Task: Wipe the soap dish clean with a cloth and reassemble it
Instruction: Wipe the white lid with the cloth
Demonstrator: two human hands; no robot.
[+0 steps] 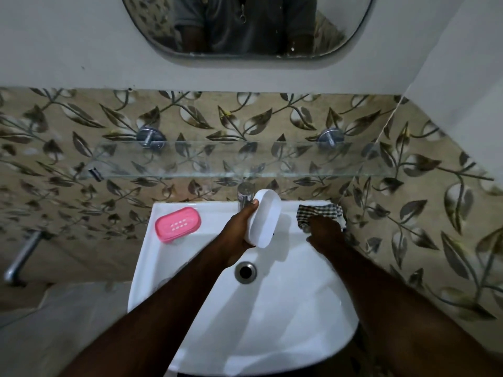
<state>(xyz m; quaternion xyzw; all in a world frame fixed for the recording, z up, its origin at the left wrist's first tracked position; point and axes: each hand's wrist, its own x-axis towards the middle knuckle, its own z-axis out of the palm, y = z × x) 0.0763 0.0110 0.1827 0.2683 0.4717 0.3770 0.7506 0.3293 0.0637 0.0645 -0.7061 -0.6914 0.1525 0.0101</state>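
My left hand point(239, 229) grips the white oval bottom part of the soap dish point(265, 217) over the back of the basin, tilted on its edge. The pink slotted tray of the soap dish point(178, 224) lies on the sink's back left ledge. A checked cloth point(319, 212) lies on the back right ledge. My right hand point(324, 229) rests on the cloth and covers its near part; whether its fingers grip the cloth is hidden.
The white sink point(190, 295) has a drain point(245, 272) in the middle and a chrome tap point(245, 194) at the back behind the white part. A glass shelf point(231, 159) juts out above the tap. A metal pipe point(20, 258) sticks out at the left.
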